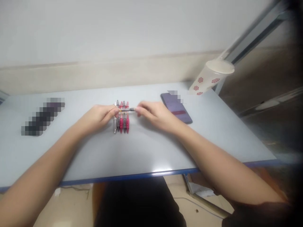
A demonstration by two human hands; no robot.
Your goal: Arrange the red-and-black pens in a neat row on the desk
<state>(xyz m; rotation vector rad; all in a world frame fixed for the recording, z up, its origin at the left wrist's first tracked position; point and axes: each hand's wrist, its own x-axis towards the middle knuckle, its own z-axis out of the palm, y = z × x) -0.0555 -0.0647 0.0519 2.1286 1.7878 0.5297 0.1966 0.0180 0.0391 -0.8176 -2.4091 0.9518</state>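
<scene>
Left grip (98,118) and right grip (153,115) are both closed on one pen (126,109), pinched between the fingertips at opposite ends and held crosswise. The pen sits over a row of pens (121,123), pink and grey, lying parallel and side by side on the counter (142,151). The hands are positioned on either side of the row. Beside the right grip, a smartphone (176,107) lies with its purple screen lit, partly pixelated. Beyond it, a white paper cup (210,77) with red flowers appears tilted at the far edge. Far left, a pixelated object (42,116) cannot be identified.
</scene>
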